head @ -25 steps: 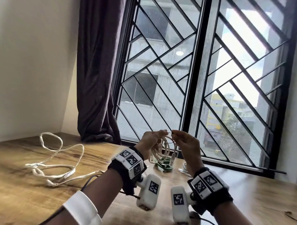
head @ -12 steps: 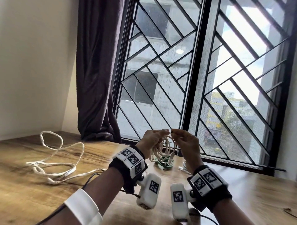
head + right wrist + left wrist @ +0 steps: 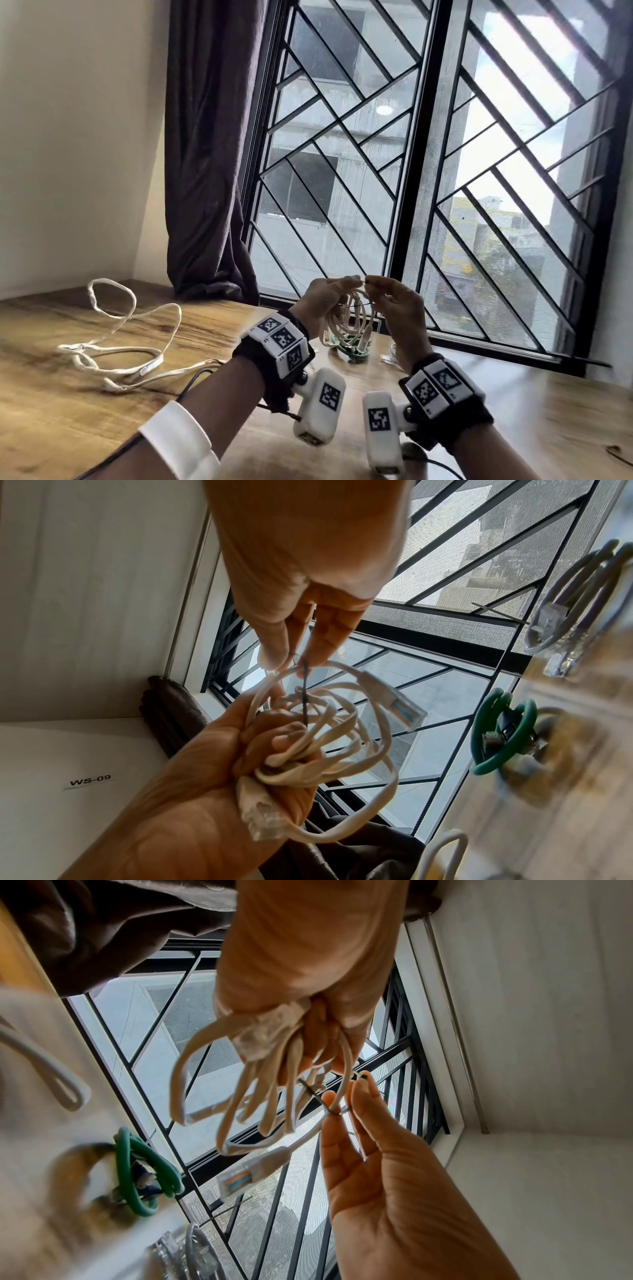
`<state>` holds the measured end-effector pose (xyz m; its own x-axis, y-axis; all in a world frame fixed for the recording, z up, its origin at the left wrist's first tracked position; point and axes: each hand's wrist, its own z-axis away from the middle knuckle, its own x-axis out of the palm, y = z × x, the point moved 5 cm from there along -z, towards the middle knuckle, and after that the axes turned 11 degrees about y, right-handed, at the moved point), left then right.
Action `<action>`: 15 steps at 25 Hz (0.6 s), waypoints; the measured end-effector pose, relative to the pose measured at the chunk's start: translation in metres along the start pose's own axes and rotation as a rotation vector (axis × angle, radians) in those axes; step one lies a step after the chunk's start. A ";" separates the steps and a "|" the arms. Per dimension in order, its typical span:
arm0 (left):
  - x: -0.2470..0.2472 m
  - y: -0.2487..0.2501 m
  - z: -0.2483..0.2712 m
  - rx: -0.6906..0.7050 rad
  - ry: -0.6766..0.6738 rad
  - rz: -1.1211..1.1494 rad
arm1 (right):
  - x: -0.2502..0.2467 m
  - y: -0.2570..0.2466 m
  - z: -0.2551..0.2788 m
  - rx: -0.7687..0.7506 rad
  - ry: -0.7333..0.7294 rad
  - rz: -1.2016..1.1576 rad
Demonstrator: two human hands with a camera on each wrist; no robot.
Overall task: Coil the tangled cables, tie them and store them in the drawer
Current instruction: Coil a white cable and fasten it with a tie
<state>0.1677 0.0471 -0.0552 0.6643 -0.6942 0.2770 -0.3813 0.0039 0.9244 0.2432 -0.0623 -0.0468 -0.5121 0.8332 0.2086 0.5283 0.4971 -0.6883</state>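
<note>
- Both hands stay raised above the wooden table [image 3: 61, 421], in nearly the same pose as a second ago; the head view has shifted slightly.
- Left hand [image 3: 323, 301] grips the coiled white cable [image 3: 329, 739], fingers curled round the bundle.
- Right hand [image 3: 397, 305] pinches a thin dark tie [image 3: 304, 693] between thumb and fingertips, just above the coil.
- A loose white cable [image 3: 120, 342] lies on the table to the left.
- A coiled green cable [image 3: 143, 1175] rests near the window.

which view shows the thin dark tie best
Right wrist: the dark tie runs from the right hand's pinch down into the white cable coil. Left wrist shows only a bent stretch; the head view barely a thin line.
</note>
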 end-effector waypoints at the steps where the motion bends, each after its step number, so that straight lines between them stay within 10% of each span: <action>1: 0.000 0.000 0.000 -0.003 -0.004 0.002 | 0.000 0.000 0.000 0.000 0.001 0.000; 15: 0.002 0.000 0.004 0.010 -0.033 -0.021 | 0.001 0.003 0.000 0.006 -0.001 -0.025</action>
<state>0.1669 0.0428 -0.0552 0.6511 -0.7171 0.2486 -0.3742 -0.0183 0.9272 0.2439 -0.0597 -0.0490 -0.5260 0.8202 0.2251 0.5112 0.5164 -0.6870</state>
